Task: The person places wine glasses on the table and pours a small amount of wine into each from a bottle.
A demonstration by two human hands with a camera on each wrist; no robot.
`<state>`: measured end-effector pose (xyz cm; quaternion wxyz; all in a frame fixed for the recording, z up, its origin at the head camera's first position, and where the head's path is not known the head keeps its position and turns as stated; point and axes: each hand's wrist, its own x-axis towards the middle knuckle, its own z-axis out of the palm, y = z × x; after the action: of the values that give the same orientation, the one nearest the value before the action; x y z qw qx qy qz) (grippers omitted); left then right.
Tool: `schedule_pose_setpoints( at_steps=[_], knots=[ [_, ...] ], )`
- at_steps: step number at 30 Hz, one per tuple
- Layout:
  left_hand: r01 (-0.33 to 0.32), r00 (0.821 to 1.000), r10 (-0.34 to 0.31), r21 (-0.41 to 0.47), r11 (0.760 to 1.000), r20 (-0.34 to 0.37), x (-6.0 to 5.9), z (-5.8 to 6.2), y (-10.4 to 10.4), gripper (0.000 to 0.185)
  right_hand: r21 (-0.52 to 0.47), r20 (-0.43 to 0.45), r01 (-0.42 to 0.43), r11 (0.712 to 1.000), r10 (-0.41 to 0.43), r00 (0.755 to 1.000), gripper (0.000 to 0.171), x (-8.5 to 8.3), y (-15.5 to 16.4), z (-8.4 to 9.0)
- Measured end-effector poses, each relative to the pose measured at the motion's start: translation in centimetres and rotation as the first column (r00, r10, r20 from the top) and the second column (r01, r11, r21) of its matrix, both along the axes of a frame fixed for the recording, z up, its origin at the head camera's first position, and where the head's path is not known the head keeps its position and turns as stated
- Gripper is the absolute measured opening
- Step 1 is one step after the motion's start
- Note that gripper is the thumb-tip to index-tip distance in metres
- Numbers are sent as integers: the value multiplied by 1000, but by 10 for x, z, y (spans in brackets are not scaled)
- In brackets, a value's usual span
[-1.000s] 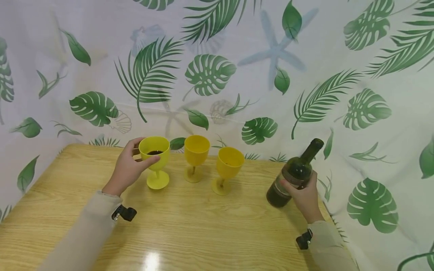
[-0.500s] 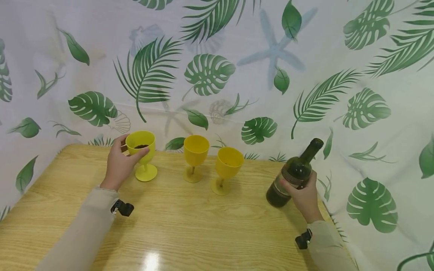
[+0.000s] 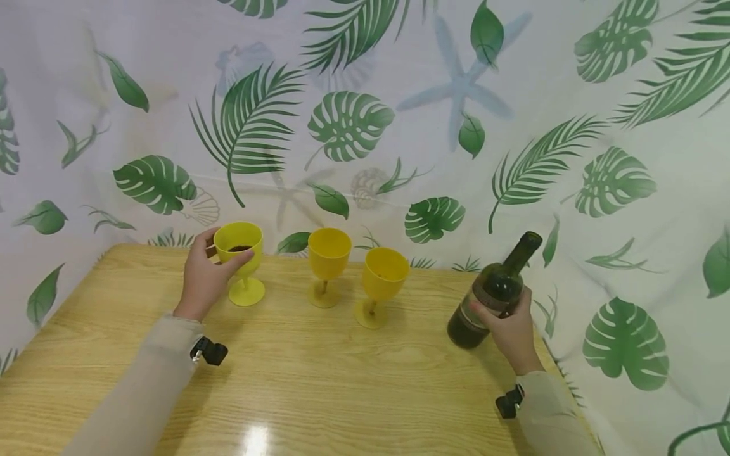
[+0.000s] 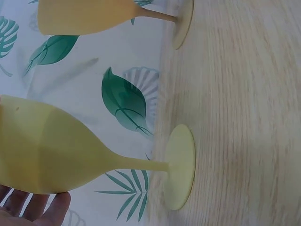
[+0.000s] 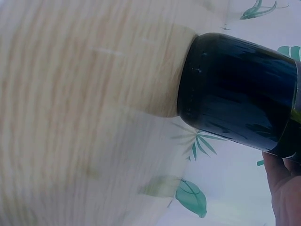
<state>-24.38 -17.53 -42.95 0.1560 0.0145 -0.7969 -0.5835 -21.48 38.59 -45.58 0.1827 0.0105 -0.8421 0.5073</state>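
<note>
My left hand [image 3: 206, 272] holds the bowl of a bright yellow goblet [image 3: 248, 269], with the thumb across its front. Dark liquid [image 3: 241, 249] shows inside. In the left wrist view the goblet's foot [image 4: 180, 167] is at the tabletop, upright. On the right, my right hand [image 3: 513, 332] grips a dark green wine bottle [image 3: 476, 313] round its labelled middle. The bottle's base rests on the table in the right wrist view, where the bottle body [image 5: 240, 89] fills much of the frame. Dark contents are visible in its lower part.
Two orange-yellow goblets stand between my hands: one farther back [image 3: 329, 256], the other nearer and to the right [image 3: 384, 278]. The wooden table [image 3: 342, 386] ends at a white leaf-patterned cloth [image 3: 353, 177] behind and on the right. Camera bands sit on both wrists.
My left hand has moved the bright yellow goblet left and slightly back, away from the other goblets; it barely moves over the last half second. The right hand and bottle stay in place.
</note>
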Motion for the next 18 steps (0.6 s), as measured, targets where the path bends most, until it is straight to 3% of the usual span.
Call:
schedule_pose_setpoints(
  at_steps=[11,18],
  knots=[
    [32,999,-32,5,999,-22,-1,-6,-1,90,-10,22,-20,1000,20,1000,88,2,-1,2],
    [42,999,-42,13,999,-22,-2,-6,-2,101,-22,33,-31,999,32,999,88,3,-1,4]
  ],
)
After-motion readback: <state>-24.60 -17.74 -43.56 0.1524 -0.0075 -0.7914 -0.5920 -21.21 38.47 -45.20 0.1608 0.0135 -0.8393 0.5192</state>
